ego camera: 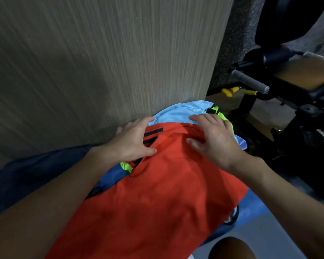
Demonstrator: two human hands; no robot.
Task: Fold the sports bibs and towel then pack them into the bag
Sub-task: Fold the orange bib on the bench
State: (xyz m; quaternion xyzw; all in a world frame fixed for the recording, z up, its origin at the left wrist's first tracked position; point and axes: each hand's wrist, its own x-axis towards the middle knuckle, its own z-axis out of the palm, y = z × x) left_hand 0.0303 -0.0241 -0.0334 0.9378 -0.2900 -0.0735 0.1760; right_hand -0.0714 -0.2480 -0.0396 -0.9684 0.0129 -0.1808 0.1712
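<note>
Orange bib [157,193] lies on top of a heap with a light blue bib [178,114] and a neon yellow bib [220,113]. The left hand [133,141] rests spread on its striped shoulder, and the right hand [215,139] presses bent fingers at the neckline; I cannot tell whether it pinches. The bib looks thin, limp and slippery, so it is best held at both shoulders.

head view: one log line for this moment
left hand: pressing red bib | right hand: pressing its top edge | below: blue bib, yellow bib

Wood panel [101,62] blocks ahead; exercise machine [281,94] crowds right side.
</note>
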